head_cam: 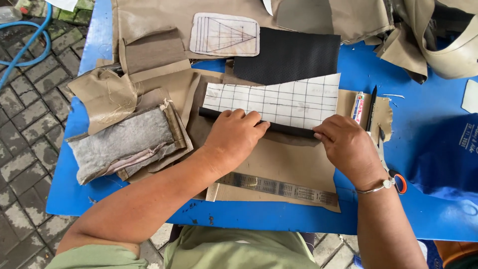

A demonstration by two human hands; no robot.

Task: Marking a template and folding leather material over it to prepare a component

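Fingers of my left hand (pixel 235 133) and right hand (pixel 343 142) together, flat, pinning gridded pattern (pixel 279 103) over black strip (pixel 259 124) on tan fabric (pixel 284 162) | keep edges flush, press evenly | ruler (pixel 279 188) near, below.

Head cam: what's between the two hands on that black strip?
Only the bare black strip runs between the left hand and right hand, with the gridded white pattern piece lying along its far edge. Seen in the head view.

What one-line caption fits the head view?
Both hands, left hand and right hand, press a gridded pattern on black material.
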